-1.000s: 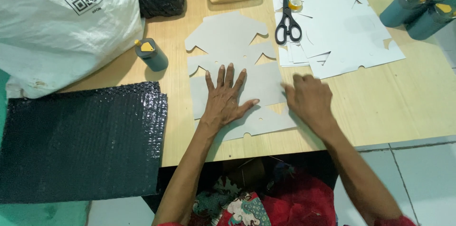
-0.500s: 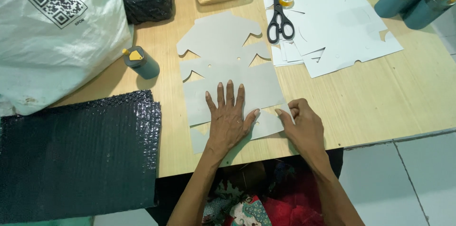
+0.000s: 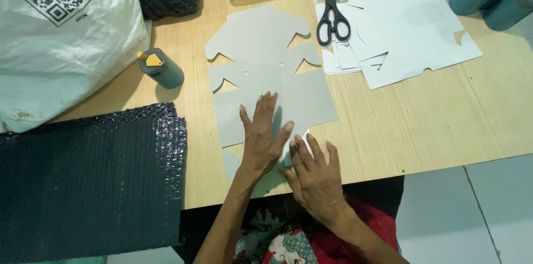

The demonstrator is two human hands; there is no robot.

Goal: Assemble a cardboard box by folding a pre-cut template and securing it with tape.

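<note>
Left hand (image 3: pixel 262 137) pressed flat, fingers spread, on grey die-cut cardboard sheet (image 3: pixel 300 100). Right hand (image 3: pixel 315 172) laid flat, ungrasping, on sheet's near edge. Black-handled scissors (image 3: pixel 332 11) beyond.

The grey cardboard cutouts (image 3: pixel 272 92) look matt and smooth, and they lie on a table (image 3: pixel 444 114) of pale wood with a fine grain. The black bubble wrap (image 3: pixel 89 180) is glossy plastic with a bumpy surface, and the white sack (image 3: pixel 61 42) is woven plastic. The scissors (image 3: pixel 332 11) have metal blades and shiny black plastic handles.
</note>
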